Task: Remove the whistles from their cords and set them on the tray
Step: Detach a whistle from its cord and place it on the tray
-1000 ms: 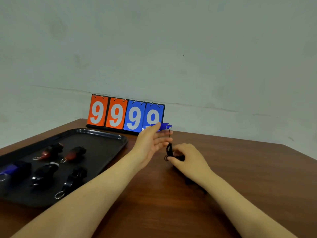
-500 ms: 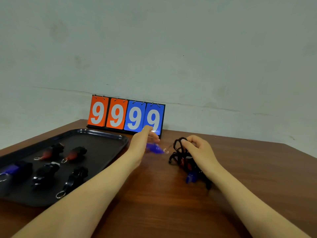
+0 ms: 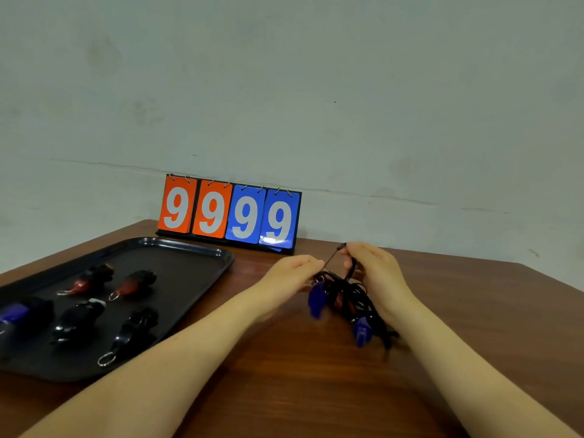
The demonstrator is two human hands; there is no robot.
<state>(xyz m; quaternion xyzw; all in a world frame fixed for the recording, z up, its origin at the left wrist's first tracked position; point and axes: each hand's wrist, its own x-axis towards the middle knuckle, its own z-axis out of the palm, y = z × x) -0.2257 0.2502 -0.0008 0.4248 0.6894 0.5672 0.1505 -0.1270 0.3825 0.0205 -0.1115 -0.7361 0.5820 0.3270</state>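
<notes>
At centre frame, both hands, left [image 3: 292,273] and right [image 3: 373,270], pinch the tangled cords [image 3: 347,295]; a blue whistle [image 3: 316,300] dangles, probably next to unclip toward the tray [image 3: 202,257].

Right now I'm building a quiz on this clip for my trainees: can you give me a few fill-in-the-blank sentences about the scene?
1. The black tray lies on the person's ____ side of the wooden table.
2. All four cards of the scoreboard show the digit ____.
3. Both the left hand and the right hand are working at a tangle of ____ cords.
4. The two whistles hanging from that tangle are ____ in colour.

Missing words: left; 9; black; blue
</notes>
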